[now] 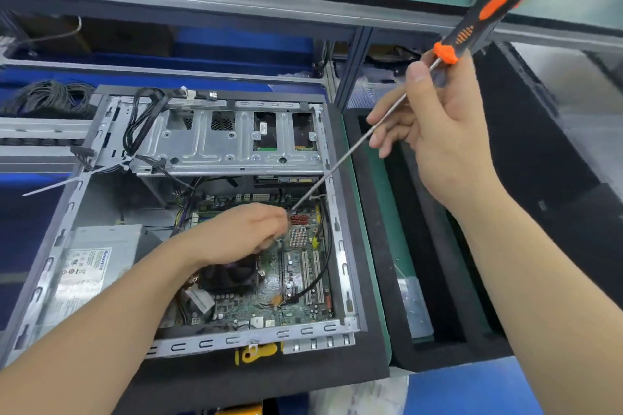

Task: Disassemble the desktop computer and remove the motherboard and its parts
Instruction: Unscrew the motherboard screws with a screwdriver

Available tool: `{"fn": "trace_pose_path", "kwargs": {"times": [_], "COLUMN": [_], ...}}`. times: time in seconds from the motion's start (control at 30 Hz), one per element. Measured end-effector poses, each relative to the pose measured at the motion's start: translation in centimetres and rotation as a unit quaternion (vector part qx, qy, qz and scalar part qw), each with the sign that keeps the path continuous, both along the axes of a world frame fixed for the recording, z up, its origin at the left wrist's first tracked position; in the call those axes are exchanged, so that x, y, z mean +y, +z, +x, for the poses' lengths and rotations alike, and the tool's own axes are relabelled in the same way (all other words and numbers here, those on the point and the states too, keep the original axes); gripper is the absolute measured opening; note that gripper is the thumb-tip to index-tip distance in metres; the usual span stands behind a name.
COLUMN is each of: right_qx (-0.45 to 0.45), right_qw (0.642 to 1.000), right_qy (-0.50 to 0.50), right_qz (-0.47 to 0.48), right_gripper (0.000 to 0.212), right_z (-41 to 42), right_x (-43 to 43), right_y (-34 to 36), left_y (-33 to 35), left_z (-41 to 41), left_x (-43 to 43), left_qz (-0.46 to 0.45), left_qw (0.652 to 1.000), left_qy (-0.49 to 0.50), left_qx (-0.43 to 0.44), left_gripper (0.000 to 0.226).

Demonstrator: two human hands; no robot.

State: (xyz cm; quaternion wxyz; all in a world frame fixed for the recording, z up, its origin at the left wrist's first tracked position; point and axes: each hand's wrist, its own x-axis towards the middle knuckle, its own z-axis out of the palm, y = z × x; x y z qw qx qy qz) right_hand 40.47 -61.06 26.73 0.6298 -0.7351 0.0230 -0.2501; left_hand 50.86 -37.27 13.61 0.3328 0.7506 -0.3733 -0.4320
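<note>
One right hand (438, 131) pinching screwdriver (485, 13) shaft, handle end cropped, left hand (242, 232) curled over motherboard (296, 300), grasp unclear

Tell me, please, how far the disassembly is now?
Done: the case lies open, its inside exposed. In hand: the right hand holds the screwdriver by its shaft, tip at the motherboard's far right corner; the left hand curls beside the tip. Left: motherboard, fan, power supply and drive cage all sit in the case, cables not removed.
</note>
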Motion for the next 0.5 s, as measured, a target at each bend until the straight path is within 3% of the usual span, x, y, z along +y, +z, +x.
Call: {"fn": "trace_pose_path", "kwargs": {"times": [0.1,0.2,0.27,0.33,0.4,0.43,0.47,0.5], "right_qx": [-0.068,-0.128,-0.122,-0.027,0.111,0.199,0.275,0.329], "right_qw": [0.997,0.99,0.99,0.994,0.983,0.961,0.94,0.934], "right_qy": [-0.037,-0.057,-0.071,-0.104,-0.079,-0.059,-0.034,-0.015], "right_qz": [0.028,0.027,-0.02,-0.028,0.121,0.183,0.199,0.137], "right_gripper": [0.003,0.003,0.009,0.014,0.028,0.031,0.03,0.033], "right_z": [-2.2,-4.7,-6.3,-7.3,-7.7,-7.8,-8.3,-8.8], "right_x": [-1.2,-2.7,-4.0,-4.9,-5.1,-5.0,-4.6,-4.2], "right_y": [0.7,0.5,-0.8,-3.8,-7.4,-9.6,-11.7,-13.8], "left_y": [0.5,1.5,2.6,4.1,5.5,6.1,6.6,7.0], "left_z": [-0.1,0.0,-0.3,-1.3,-2.9,-3.7,-4.6,-5.5], "left_x": [-0.6,-1.2,-1.6,-2.5,-3.8,-4.6,-5.3,-6.0], "left_qz": [-0.032,-0.058,-0.072,-0.094,-0.112,-0.122,-0.133,-0.145], "left_qw": [0.974,0.903,0.856,0.82,0.812,0.811,0.807,0.801], "left_qy": [0.135,0.237,0.264,0.285,0.307,0.321,0.336,0.352], "left_qx": [0.181,0.354,0.438,0.486,0.484,0.474,0.466,0.461], "left_gripper": [0.039,0.038,0.031,0.024,0.018,0.015,0.013,0.013]}}
